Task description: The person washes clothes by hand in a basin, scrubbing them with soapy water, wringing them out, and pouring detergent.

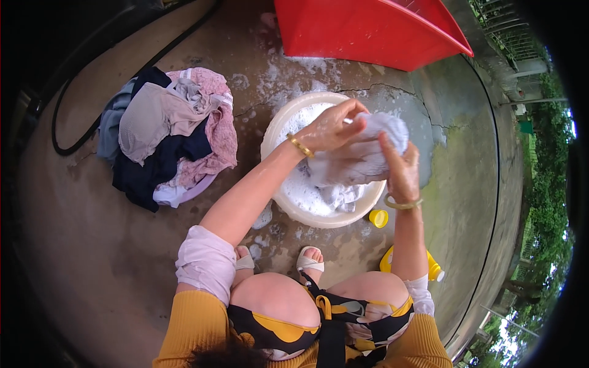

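A wet, pale cloth garment (363, 154) is held up between both hands over a cream plastic basin (269, 138) of white suds. My left hand (333, 125), wet and with a gold bangle at the wrist, has its fingers curled at the garment's upper left edge. Gripping the right side is my right hand (401, 168), its thumb on the cloth and a pale bangle at the wrist. More whitish cloth (343, 197) lies in the suds below. The basin stands on wet concrete in front of my feet. The garment's underside is hidden.
Left of the basin, a heap of clothes (170, 133) covers a lilac basin (199, 189). A large red plastic tub (340, 34) stands beyond. A yellow cap (378, 218) sits near the basin; a yellow bottle (433, 267) lies partly behind my right forearm. A black hose (57, 133) curves at far left.
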`<action>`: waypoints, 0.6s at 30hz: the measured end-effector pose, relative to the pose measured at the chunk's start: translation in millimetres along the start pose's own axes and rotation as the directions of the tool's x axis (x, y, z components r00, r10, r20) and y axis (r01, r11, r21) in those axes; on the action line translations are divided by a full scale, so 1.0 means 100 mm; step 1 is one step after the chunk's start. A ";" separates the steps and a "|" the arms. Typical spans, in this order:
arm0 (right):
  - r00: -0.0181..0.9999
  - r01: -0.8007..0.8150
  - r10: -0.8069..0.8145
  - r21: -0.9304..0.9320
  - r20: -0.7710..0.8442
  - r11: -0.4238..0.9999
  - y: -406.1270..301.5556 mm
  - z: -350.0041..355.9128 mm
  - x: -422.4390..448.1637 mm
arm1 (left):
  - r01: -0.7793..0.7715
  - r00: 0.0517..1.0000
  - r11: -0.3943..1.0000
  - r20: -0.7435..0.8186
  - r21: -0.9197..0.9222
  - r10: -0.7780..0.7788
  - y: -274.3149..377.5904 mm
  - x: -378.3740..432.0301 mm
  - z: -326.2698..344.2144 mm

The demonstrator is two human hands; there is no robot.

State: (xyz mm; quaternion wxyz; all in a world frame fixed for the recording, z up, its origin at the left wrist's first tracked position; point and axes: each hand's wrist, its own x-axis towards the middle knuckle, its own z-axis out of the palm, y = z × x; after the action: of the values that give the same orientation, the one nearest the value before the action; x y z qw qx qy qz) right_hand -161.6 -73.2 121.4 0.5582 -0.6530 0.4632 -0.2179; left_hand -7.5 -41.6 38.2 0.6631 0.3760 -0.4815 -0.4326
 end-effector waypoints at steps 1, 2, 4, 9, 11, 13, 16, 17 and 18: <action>0.997 0.062 -0.050 0.246 -0.055 0.967 -0.09 -0.02 -0.04 | 0.001 1.000 1.000 0.001 -0.004 -0.001 0.00 -0.09 0.02; 0.987 0.157 -0.135 0.352 -0.086 0.923 -0.24 -0.04 -0.14 | 0.093 0.992 0.995 0.092 -0.040 -0.089 0.01 -0.21 0.06; 0.910 0.403 -0.361 0.222 -0.205 0.888 -0.21 -0.25 -0.09 | 0.283 0.941 0.951 0.158 0.124 -0.301 0.06 -0.29 0.00; 0.976 0.149 -0.032 0.559 -0.214 0.816 0.28 -0.56 0.09 | 0.179 0.979 0.901 -0.017 -0.394 -0.202 0.08 -0.22 0.03; 0.975 0.153 -0.006 0.651 -0.223 0.743 0.65 -0.39 0.13 | 0.112 0.922 0.764 -0.220 -0.636 -0.318 0.03 -0.18 0.13; 0.980 -0.060 0.194 0.860 -0.045 0.506 0.78 -0.08 0.15 | 0.116 0.902 0.864 -0.311 -0.490 -0.298 -0.25 -0.26 0.17; 0.899 -0.273 0.432 0.868 0.077 0.414 0.95 0.15 0.32 | 0.179 0.926 0.944 -0.371 0.277 -0.067 -0.18 -0.31 0.49; 0.812 -0.540 -0.172 0.830 0.558 0.138 1.28 -0.05 0.44 | 0.142 0.970 0.888 -0.242 0.438 -0.036 -0.15 -0.32 0.74; 0.808 -0.545 -0.180 0.827 0.562 0.135 1.35 0.01 0.40 | 0.143 0.969 0.883 -0.245 0.447 -0.033 -0.16 -0.34 0.74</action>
State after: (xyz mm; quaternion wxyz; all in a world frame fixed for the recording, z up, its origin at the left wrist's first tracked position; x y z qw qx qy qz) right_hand -190.4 -99.5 -14.2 0.9697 -0.0971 0.1116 -0.1943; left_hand -88.0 -21.5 31.6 0.5855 0.5917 -0.4727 -0.2894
